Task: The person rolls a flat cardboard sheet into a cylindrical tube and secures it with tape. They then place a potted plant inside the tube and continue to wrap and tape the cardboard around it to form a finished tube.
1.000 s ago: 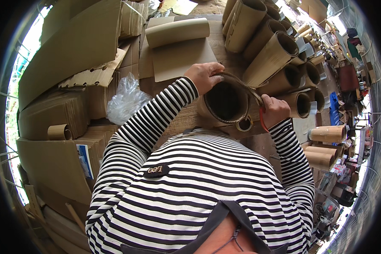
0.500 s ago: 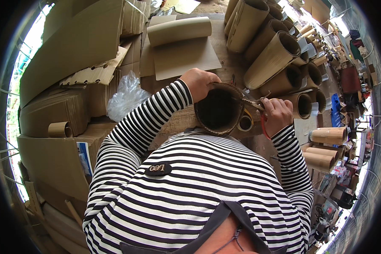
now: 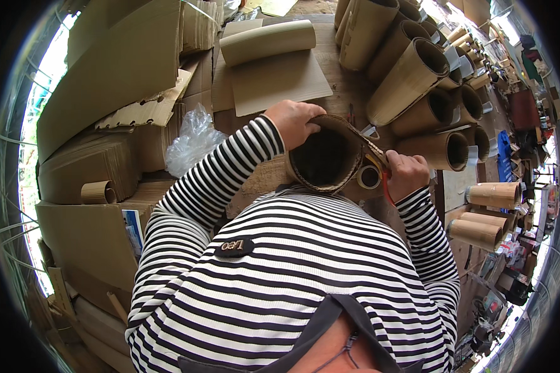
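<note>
A brown cardboard tube (image 3: 292, 163) stands against my striped shirt, its dark opening facing up. My left hand (image 3: 297, 124) grips the rim at the far left, fingers bent over the edge. On the other side, my right hand (image 3: 406, 173) is closed around a red-handled hand tool (image 3: 386, 186); whether it is scissors or pliers I cannot tell. A ragged cardboard strip (image 3: 372, 147) runs from the rim toward that hand, and the tool's working end lies close to it. Just right of the tube sits a small tape roll (image 3: 368, 178).
Several cardboard tubes (image 3: 410, 81) crowd the far right. A partly rolled corrugated sheet (image 3: 280, 87) lies ahead. Crumpled clear plastic (image 3: 193, 140) rests to the left, beside stacked cardboard sheets (image 3: 99, 158). More short tubes (image 3: 494, 195) lie at the right.
My right hand has shifted slightly downward beside the rim. The strip at the rim now stands out from the tube. My left hand keeps its hold, and the surroundings have slid slightly right in view.
</note>
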The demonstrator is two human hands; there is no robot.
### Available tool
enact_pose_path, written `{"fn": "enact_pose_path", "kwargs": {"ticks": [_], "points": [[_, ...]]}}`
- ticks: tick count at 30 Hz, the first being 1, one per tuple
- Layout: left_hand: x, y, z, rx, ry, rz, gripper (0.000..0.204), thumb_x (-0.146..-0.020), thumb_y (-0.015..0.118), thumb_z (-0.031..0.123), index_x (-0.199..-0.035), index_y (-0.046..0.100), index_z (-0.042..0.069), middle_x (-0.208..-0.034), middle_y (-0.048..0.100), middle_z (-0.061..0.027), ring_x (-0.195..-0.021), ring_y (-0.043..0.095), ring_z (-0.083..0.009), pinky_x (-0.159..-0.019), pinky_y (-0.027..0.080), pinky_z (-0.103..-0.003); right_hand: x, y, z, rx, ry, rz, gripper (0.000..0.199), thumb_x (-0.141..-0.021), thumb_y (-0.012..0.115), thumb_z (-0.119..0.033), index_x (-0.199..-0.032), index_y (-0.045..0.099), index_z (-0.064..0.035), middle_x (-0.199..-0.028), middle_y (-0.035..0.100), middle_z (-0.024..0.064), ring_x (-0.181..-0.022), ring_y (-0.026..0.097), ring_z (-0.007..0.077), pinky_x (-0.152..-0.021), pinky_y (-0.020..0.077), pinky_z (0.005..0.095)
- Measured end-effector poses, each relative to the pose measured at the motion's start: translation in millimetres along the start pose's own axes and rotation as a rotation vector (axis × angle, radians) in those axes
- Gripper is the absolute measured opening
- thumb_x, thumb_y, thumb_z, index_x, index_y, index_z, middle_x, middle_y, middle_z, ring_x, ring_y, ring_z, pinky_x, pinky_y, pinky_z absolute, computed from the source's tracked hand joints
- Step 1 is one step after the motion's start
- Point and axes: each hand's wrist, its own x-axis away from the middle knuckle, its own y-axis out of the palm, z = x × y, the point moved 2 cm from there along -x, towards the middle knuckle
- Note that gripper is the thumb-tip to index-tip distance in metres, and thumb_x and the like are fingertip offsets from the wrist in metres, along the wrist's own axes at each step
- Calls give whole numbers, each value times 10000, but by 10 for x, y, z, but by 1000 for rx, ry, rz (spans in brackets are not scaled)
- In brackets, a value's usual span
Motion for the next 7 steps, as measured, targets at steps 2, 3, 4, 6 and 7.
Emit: {"fn": "enact_pose_path", "kwargs": {"ticks": [2,3,4,6,7], "points": [[30,68,-53,50,40,42,303,-951,665,128,-1250,691,84,-1139,727,-166,-1051,697,-341,-943,566,-378,-38,-31,-61,-32,48,-23,266,-827,794,-274,-978,654,-106,-738,674,53,-712,676,252,-756,501,385],[38,95,-63,28,75,50,299,-954,661,123,-1248,693,84,-1136,729,-164,-1048,698,-340,-942,567,-378,-116,-119,-150,-26,83,-43,313,-821,802,-300,-1030,660,-115,-793,677,52,-781,680,254,-799,486,400],[16,122,-64,6,110,57,294,-957,658,119,-1247,695,84,-1133,730,-163,-1046,699,-339,-940,568,-377,-161,-121,-195,-38,65,-21,309,-797,804,-290,-1015,665,-120,-789,673,54,-783,675,263,-811,480,412],[-39,104,-102,17,118,34,294,-959,661,129,-1247,697,82,-1125,732,-167,-1044,702,-338,-940,567,-371,-296,-105,-220,-52,35,22,305,-748,807,-271,-984,675,-131,-782,663,58,-786,667,282,-836,469,437],[-94,55,-135,51,92,4,299,-959,668,144,-1249,697,81,-1120,732,-172,-1044,703,-338,-941,565,-364,-297,-119,-232,-46,32,20,305,-748,807,-271,-984,675,-131,-782,663,58,-786,667,282,-836,469,437]]}}
